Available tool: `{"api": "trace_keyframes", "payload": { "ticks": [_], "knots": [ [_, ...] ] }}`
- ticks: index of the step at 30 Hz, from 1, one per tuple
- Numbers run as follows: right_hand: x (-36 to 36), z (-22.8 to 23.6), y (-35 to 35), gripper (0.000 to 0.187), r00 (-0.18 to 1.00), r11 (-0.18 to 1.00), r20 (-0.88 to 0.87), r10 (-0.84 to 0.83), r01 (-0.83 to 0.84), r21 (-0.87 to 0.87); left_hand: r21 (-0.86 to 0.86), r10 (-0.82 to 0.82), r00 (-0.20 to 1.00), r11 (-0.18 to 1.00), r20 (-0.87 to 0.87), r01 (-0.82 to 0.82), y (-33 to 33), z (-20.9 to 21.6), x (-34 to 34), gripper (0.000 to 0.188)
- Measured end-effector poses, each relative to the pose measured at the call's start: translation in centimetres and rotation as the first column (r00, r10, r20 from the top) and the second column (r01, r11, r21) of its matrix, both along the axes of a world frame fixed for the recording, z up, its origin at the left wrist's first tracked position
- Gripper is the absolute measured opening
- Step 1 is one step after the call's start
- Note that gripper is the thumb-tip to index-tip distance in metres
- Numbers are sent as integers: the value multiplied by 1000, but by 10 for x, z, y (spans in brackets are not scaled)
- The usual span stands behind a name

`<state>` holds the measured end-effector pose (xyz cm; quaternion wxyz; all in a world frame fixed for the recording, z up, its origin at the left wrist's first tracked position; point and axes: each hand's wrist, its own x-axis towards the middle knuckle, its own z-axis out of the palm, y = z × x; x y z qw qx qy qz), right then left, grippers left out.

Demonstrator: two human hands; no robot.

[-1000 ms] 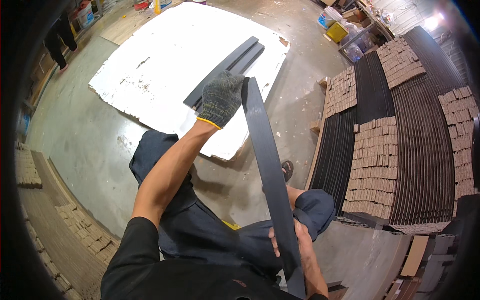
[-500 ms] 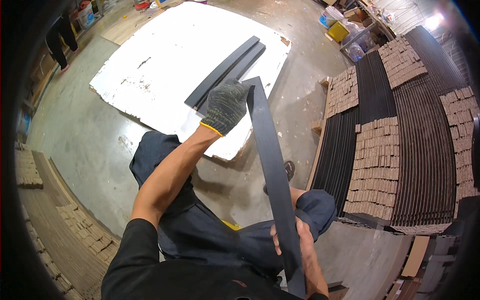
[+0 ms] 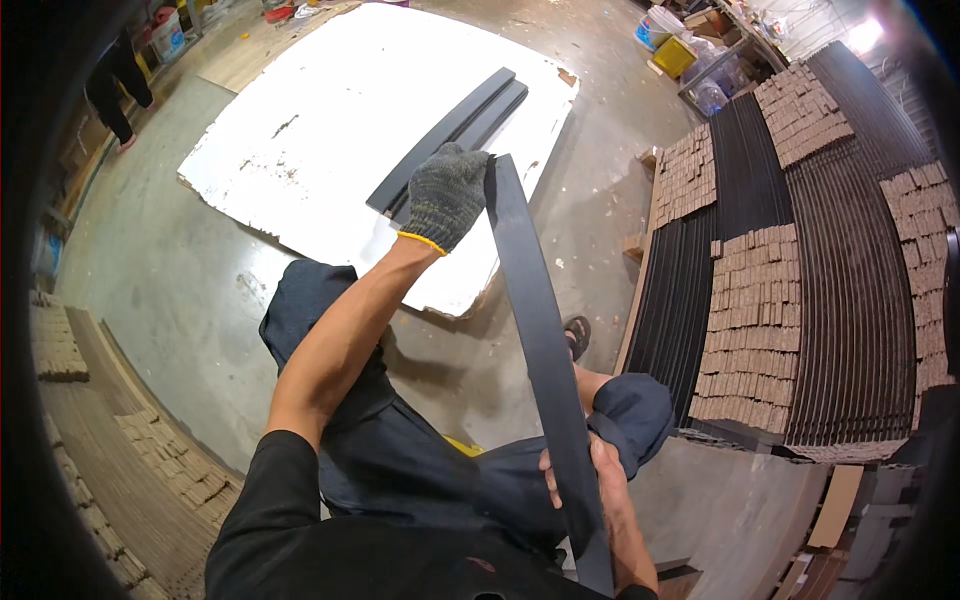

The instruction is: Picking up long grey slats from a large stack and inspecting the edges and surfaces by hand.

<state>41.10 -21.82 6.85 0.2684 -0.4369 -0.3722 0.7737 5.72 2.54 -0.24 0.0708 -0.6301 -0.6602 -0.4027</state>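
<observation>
A long dark grey strip of board (image 3: 537, 330) slants from my lap up toward the white work surface. My left hand (image 3: 448, 196), in a dark knitted glove with a yellow cuff edge, is closed at the strip's far end; its fingertips are partly hidden. Bare, my right hand (image 3: 610, 474) wraps round the strip's lower part near my right knee, thumb on one side and fingers on the other. Just beyond the glove, several similar dark strips (image 3: 447, 135) lie side by side on the white board (image 3: 300, 110).
Stacked dark strips with brown ends (image 3: 845, 290) rise on the right. More stacked strips (image 3: 125, 450) line the lower left. Buckets, including a yellow container (image 3: 675, 57), stand by a rack at the back right. Another person's legs (image 3: 118, 85) show at the far left.
The strip's far end and my gloved left hand have shifted slightly left and up. My right hand keeps its hold at nearly the same spot.
</observation>
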Motion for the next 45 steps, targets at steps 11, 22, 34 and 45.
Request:
{"api": "trace_keyframes", "payload": {
  "ticks": [11, 22, 34, 45],
  "knots": [
    [-16, -47, 85, 63, 992, 993, -41, -118, 119, 19, 53, -525, 850, 848, -47, 527, -78, 16, 104, 27],
    [-71, -63, 209, 56, 971, 986, -182, -153, 163, 37, -12, -347, 938, 938, -21, 347, -24, 0, 77, 36],
    [-77, -77, 232, 53, 901, 950, -299, -313, 300, -89, -37, -566, 818, 824, -105, 566, -62, 5, 127, 38],
    [-56, -67, 244, 54, 852, 900, -371, -369, 427, 85, -233, -983, 140, 164, -116, 959, -192, -4, 158, 52]
  ]
}}
